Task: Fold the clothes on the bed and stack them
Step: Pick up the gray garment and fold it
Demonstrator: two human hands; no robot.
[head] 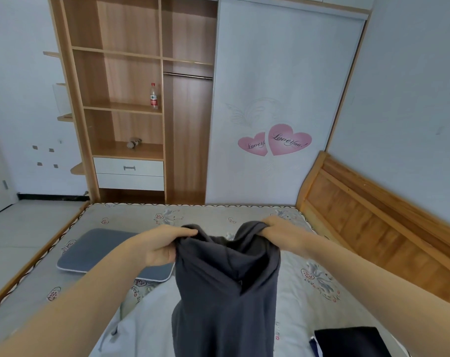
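Note:
A dark grey garment (226, 292) hangs in the air over the bed, held up by its top edge. My left hand (164, 247) grips its upper left corner and my right hand (278, 229) grips its upper right corner, so the cloth sags between them. Under it, a pale light-grey garment (144, 323) lies spread on the mattress (131, 215). A folded black garment (352, 342) lies at the bed's near right corner.
A flat grey-blue cushion (95, 249) lies on the left of the mattress. The wooden headboard (378, 228) runs along the right. Beyond the bed stands an open wooden wardrobe (131, 99) holding a bottle (153, 96), with floor to the left.

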